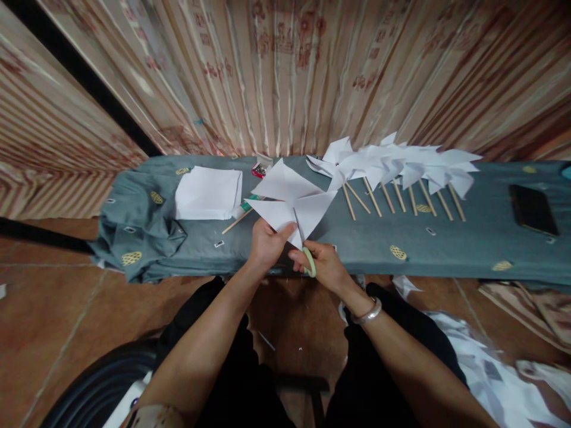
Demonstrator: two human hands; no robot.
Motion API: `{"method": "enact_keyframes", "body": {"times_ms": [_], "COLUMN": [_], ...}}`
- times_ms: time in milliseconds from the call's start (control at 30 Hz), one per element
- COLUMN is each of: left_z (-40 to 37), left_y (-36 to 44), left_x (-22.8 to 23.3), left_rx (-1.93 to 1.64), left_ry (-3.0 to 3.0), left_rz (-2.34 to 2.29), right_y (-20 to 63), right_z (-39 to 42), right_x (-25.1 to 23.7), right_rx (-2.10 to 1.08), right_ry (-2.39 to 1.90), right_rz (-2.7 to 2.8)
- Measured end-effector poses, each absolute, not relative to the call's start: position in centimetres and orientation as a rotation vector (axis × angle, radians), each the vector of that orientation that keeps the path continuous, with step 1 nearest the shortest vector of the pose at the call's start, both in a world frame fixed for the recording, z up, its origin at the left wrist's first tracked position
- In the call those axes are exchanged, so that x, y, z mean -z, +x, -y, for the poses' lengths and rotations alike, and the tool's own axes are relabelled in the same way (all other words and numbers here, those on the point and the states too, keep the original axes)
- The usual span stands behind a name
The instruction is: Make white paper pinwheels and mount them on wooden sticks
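Note:
My left hand (pixel 267 242) grips a white paper sheet (pixel 285 181) near its front edge, thumb on top. Cuts run into the sheet from its corners, so its flaps spread apart. Closed round the pale green handles of a pair of scissors (pixel 309 263), my right hand (pixel 325 263) is just right of the left one. The scissor blades lie at the paper's near corner, pointing toward its middle. Behind the paper, a wooden stick (pixel 236 223) and a green-and-white tube (pixel 245 205) are partly hidden.
A stack of white paper (pixel 207 191) lies left on the cloth-covered bench (pixel 357 249). Several paper pinwheels (pixel 397 163) on sticks line the right side. A small red box (pixel 259 169) of pins sits behind. A dark phone (pixel 533 209) lies far right. White paper pieces (pixel 499 374) are on the floor.

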State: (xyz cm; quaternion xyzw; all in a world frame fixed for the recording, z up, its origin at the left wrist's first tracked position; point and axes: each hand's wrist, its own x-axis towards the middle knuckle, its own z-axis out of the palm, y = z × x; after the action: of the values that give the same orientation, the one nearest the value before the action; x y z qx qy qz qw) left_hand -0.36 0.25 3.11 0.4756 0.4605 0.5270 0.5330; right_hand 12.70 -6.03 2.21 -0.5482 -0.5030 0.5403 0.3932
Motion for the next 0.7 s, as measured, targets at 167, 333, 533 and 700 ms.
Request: {"method": "enact_keyframes", "body": {"times_ms": [167,333,533,700], "left_z": [0.07,0.22,0.22,0.26], "left_y": [-0.27,-0.08,-0.14,-0.25], "left_x": [-3.51,-4.05,-3.75,-3.57], "left_rx": [-1.202,-1.203,-1.212,-1.204], "left_ry": [1.122,1.079,1.113,1.122], "left_rz": [-1.105,-1.11,-1.108,-1.115], "right_y": [12.83,12.86,12.91,12.8], "right_z": [5.87,5.8,5.86,5.8], "right_x": [-2.49,-2.55,-2.31,-2.47], "right_rx": [-1.37,-1.361,-1.374,-1.389], "right_ry": [-1.382,-1.382,-1.356,-1.364], "right_rz": [1.285,1.284,1.275,1.27]}}
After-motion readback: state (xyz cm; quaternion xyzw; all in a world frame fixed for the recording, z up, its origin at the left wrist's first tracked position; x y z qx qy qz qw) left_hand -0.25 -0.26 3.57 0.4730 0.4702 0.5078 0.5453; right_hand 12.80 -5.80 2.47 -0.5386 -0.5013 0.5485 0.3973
